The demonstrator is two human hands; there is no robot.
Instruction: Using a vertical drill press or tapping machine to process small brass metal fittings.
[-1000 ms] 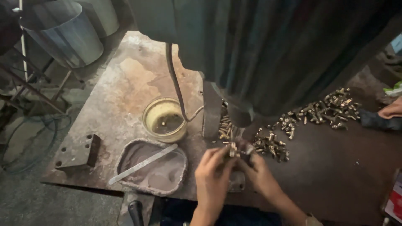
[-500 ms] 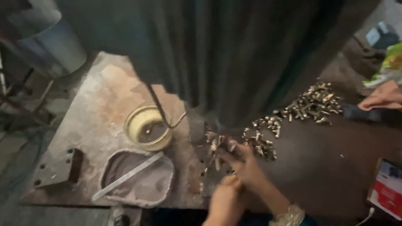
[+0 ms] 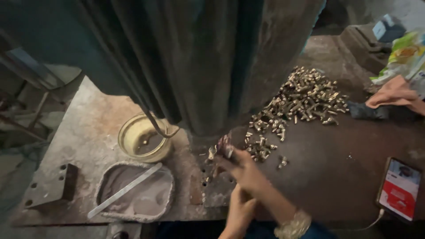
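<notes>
My right hand (image 3: pixel 248 170) reaches forward to the foot of the dark machine column (image 3: pixel 208 66); its fingers (image 3: pixel 226 150) are pinched narrow on a small brass part (image 3: pixel 212 152), blurred. My left hand (image 3: pixel 241 208) sits just behind it, low and close to my body, fingers curled; I cannot tell whether it holds anything. More brass parts lie in a loose heap (image 3: pixel 305 99) on the surface (image 3: pixel 336 168) to the right, with a few strays near my right hand. Left of the column: a shallow round metal bowl (image 3: pixel 141 139), and nearer me a grey tray (image 3: pixel 135 194) with a flat metal strip (image 3: pixel 124 190) across it. A phone (image 3: pixel 398 188) lies at the far right edge.
</notes>
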